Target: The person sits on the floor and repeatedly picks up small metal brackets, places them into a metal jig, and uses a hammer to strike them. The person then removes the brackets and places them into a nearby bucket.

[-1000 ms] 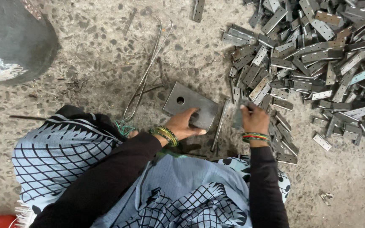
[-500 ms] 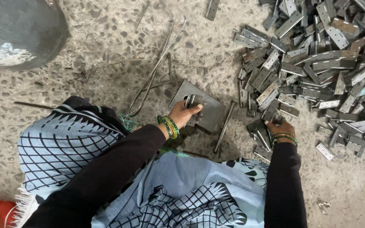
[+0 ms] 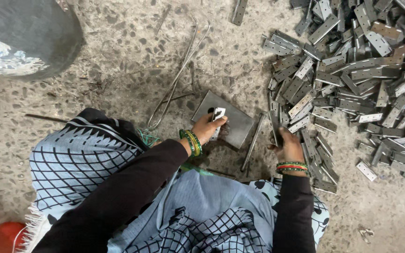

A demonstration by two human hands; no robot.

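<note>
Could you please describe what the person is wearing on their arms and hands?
Both arms are in long black sleeves reaching the wrists. The left hand is bare, with green and gold bangles at the wrist. The right hand is also bare, with red, gold and green bangles. No gloves.

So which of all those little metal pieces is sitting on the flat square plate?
The shiny small metal piece under the left hand, on the square plate. All the others lie in the big pile on the floor.
</note>
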